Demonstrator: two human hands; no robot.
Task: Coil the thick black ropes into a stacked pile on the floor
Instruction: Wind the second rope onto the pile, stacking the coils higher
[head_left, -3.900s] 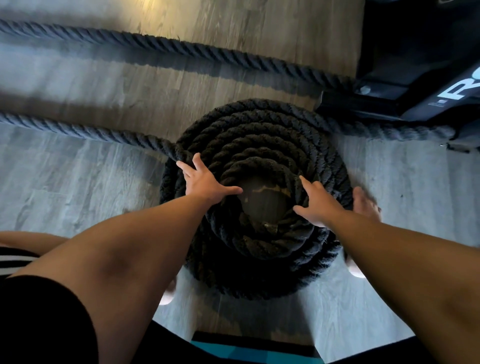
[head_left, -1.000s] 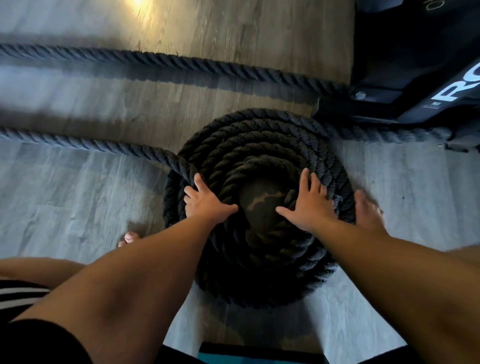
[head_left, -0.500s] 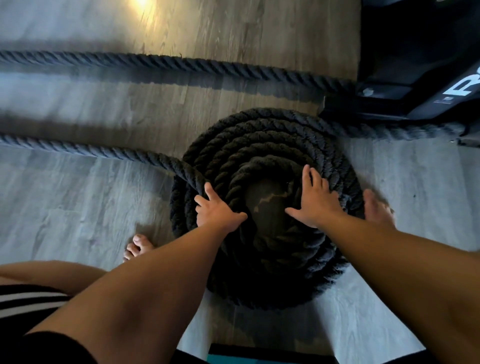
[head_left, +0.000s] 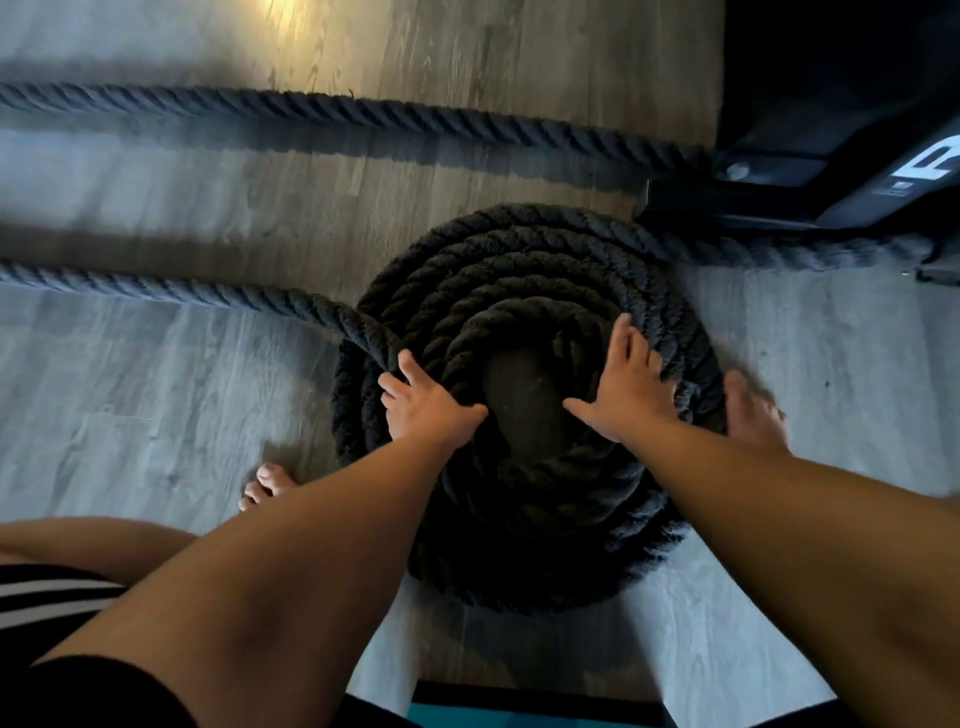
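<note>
Head view: your left hand (head_left: 426, 410) and right hand (head_left: 623, 395) lie flat on the coil (head_left: 524, 270), fingers spread, gripping nothing, either side of its centre hole. The coil sits on the floor (head_left: 156, 415) between your left foot (head_left: 270, 483) and right foot (head_left: 748, 415). Its loose tail (head_left: 182, 291) runs off left, and a second rope (head_left: 363, 114) lies beyond.

The person wore a black garment (head_left: 78, 693) at seven o'clock, with a black-and-white striped cloth (head_left: 47, 597) at eight o'clock. Both feet (head_left: 270, 484) were bare.
</note>
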